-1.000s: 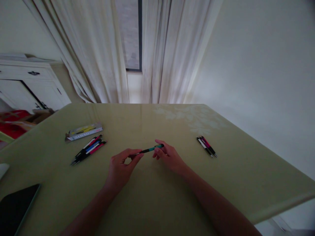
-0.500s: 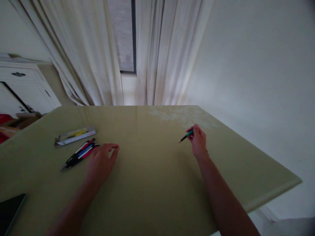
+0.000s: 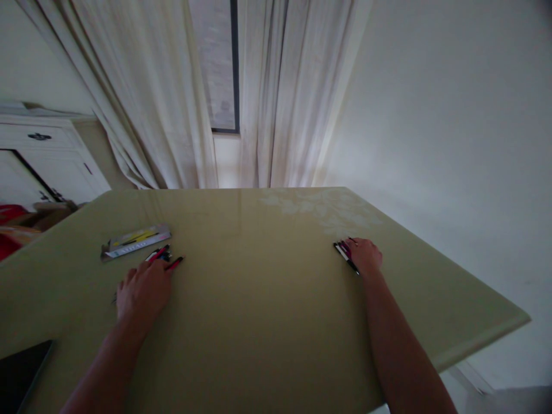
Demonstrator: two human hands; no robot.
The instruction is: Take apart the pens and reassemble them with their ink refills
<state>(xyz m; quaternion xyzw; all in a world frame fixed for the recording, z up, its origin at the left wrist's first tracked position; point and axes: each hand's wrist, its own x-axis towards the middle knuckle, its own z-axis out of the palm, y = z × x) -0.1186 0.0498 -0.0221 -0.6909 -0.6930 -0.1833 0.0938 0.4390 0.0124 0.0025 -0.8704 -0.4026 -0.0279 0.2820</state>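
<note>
My left hand lies palm down on the pile of pens at the left of the olive-green table. Its fingers stretch flat over the pens, and only red and black tips stick out beyond them. My right hand rests on the small group of pens at the right. Those fingers are curled down over the pens, so what they hold is hidden. A black-and-white pen and a dark pink one show at the hand's left edge. No teal pen shows.
A flat pen box lies just beyond the left pile. A dark phone or tablet sits at the near left corner. The table's right edge is close to my right arm. Curtains and a white cabinet stand behind.
My right hand carried the teal pen from the table's middle to the right-hand pens and came down on them. My left hand let go of the pen and moved left onto the pile.
</note>
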